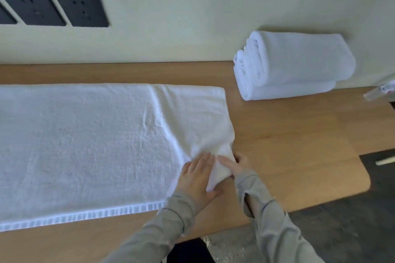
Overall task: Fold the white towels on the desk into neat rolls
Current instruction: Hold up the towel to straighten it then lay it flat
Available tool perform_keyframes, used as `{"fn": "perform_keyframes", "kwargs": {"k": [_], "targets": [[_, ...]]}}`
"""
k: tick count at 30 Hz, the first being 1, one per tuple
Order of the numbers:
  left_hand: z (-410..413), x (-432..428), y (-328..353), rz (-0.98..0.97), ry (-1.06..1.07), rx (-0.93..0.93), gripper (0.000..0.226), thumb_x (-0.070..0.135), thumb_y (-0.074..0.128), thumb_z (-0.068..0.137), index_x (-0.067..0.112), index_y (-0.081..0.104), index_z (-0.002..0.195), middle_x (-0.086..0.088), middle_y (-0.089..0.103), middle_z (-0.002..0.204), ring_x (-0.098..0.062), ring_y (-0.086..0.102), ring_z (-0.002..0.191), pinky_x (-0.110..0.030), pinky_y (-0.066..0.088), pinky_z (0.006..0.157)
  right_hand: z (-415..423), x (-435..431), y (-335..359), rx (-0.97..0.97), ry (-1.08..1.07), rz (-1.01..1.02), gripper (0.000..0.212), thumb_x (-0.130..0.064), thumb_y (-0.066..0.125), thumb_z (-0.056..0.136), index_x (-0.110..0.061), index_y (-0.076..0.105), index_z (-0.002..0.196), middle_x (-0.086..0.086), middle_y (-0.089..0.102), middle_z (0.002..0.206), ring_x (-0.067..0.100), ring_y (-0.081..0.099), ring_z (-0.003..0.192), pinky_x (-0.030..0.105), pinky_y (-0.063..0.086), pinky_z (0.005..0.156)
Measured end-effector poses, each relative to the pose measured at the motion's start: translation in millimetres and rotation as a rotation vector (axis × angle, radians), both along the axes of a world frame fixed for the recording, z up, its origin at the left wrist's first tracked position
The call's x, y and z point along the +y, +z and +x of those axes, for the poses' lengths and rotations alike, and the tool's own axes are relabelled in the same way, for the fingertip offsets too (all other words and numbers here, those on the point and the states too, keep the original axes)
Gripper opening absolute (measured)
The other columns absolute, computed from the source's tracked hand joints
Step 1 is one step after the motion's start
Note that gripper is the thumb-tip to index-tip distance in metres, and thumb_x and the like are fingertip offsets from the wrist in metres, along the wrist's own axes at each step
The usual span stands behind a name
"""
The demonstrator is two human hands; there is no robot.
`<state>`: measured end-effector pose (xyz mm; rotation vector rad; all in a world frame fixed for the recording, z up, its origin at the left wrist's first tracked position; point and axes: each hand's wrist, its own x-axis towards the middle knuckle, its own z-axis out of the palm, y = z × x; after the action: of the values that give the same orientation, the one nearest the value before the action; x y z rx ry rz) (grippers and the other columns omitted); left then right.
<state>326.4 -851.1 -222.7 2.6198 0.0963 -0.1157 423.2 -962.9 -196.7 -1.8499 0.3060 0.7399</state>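
2 hands work the near right corner of a white towel (85, 145) spread flat along the worktop (288, 145). Soft and limp, it should roll best if taken by that end edge. The left hand (197, 177) presses flat, fingers together, beside the bunched corner; the right hand (237, 165) pinches that corner in its grip. 2 finished rolls (295, 64) sit stacked against the wall.

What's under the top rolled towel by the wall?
A second rolled towel lies under the top rolled towel, resting on the wooden desk. Only its front edge and left end show; the rest, and anything behind the stack against the wall, is covered.
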Motion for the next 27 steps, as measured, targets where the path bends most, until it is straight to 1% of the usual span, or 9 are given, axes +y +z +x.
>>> {"fn": "perform_keyframes", "kwargs": {"k": [4, 6, 8, 10, 15, 19, 23, 25, 27], "targets": [[20.8, 7.9, 7.9, -0.489, 0.437, 0.078, 0.038, 0.04, 0.049, 0.085, 0.017, 0.061, 0.113, 0.003, 0.065, 0.102, -0.018, 0.061, 0.098, -0.016, 0.043, 0.08, 1.7, 33.6, 9.1, -0.173, 0.16, 0.106, 0.01, -0.02, 0.069, 0.083, -0.022, 0.061, 0.077, -0.01, 0.063, 0.073, 0.002, 0.06, 0.071, 0.015, 0.047, 0.066], [26.9, 26.9, 9.3, -0.85, 0.686, 0.11, 0.016, 0.022, 0.053, 0.093, 0.015, 0.066, 0.088, 0.001, 0.068, 0.081, -0.018, 0.062, 0.079, -0.012, 0.044, 0.062, 10.5, 34.7, 6.5, -0.216, -0.006, 0.14, 0.003, -0.017, 0.062, 0.088, -0.015, 0.062, 0.086, -0.003, 0.063, 0.082, 0.009, 0.057, 0.079, 0.023, 0.045, 0.077], [28.8, 46.4, 7.4, -1.067, 0.867, 0.147, 0.022, 0.022, 0.057, 0.092, 0.015, 0.063, 0.072, 0.006, 0.067, 0.062, -0.013, 0.063, 0.062, -0.015, 0.047, 0.05, 21.1, 22.7, -4.6, -0.226, -0.181, 0.06, 0.016, -0.012, 0.06, 0.089, -0.007, 0.058, 0.105, 0.006, 0.061, 0.103, 0.016, 0.055, 0.093, 0.028, 0.044, 0.085], [29.2, 59.3, 6.5, -1.203, 0.962, 0.186, 0.018, 0.026, 0.061, 0.089, 0.016, 0.063, 0.074, 0.007, 0.068, 0.059, -0.012, 0.064, 0.059, -0.019, 0.049, 0.048, 27.1, 6.8, -17.8, -0.176, -0.231, -0.05, 0.04, -0.007, 0.06, 0.088, 0.001, 0.048, 0.125, 0.014, 0.052, 0.124, 0.024, 0.052, 0.112, 0.032, 0.043, 0.093], [27.7, 62.1, 2.0, -1.333, 1.001, 0.29, 0.022, 0.032, 0.062, 0.087, 0.01, 0.063, 0.091, -0.009, 0.068, 0.09, -0.028, 0.064, 0.083, -0.039, 0.052, 0.076, 39.7, -0.8, -31.8, 0.065, -0.249, 0.0, 0.052, -0.005, 0.058, 0.089, 0.002, 0.038, 0.136, 0.021, 0.049, 0.133, 0.033, 0.049, 0.121, 0.032, 0.041, 0.097], [28.7, 55.6, 6.0, -1.324, 1.021, 0.291, 0.023, 0.034, 0.063, 0.086, 0.012, 0.063, 0.09, -0.007, 0.068, 0.086, -0.025, 0.064, 0.079, -0.035, 0.053, 0.072, 31.7, -5.0, -26.8, 0.177, 0.123, -0.069, 0.055, -0.024, 0.065, 0.086, -0.001, 0.046, 0.133, 0.014, 0.051, 0.136, 0.027, 0.049, 0.122, 0.038, 0.039, 0.105], [27.7, 61.4, 15.7, -1.366, 1.068, 0.28, 0.025, 0.037, 0.064, 0.085, 0.014, 0.06, 0.095, -0.007, 0.066, 0.094, -0.026, 0.063, 0.086, -0.038, 0.052, 0.076, 21.2, -7.7, -10.9, -0.01, 0.109, 0.148, 0.022, -0.011, 0.068, 0.083, -0.015, 0.064, 0.103, 0.017, 0.062, 0.119, 0.024, 0.06, 0.104, 0.04, 0.05, 0.093], [25.2, 65.8, 23.7, -1.354, 1.039, 0.283, 0.026, 0.04, 0.063, 0.085, 0.016, 0.061, 0.095, -0.008, 0.066, 0.096, -0.028, 0.063, 0.091, -0.043, 0.051, 0.085, 22.2, -6.3, -3.0, 0.001, 0.119, 0.215, 0.021, -0.009, 0.065, 0.084, -0.016, 0.062, 0.104, 0.012, 0.065, 0.112, 0.02, 0.065, 0.096, 0.03, 0.055, 0.077], [20.3, 64.5, 32.1, -1.294, 0.942, 0.241, 0.017, 0.037, 0.062, 0.086, 0.02, 0.065, 0.085, -0.003, 0.069, 0.086, -0.02, 0.065, 0.082, -0.036, 0.053, 0.078, 20.4, -5.3, 2.6, 0.095, 0.196, 0.175, 0.025, -0.017, 0.064, 0.087, -0.017, 0.057, 0.111, -0.001, 0.066, 0.103, 0.012, 0.065, 0.089, 0.026, 0.055, 0.065]]}}
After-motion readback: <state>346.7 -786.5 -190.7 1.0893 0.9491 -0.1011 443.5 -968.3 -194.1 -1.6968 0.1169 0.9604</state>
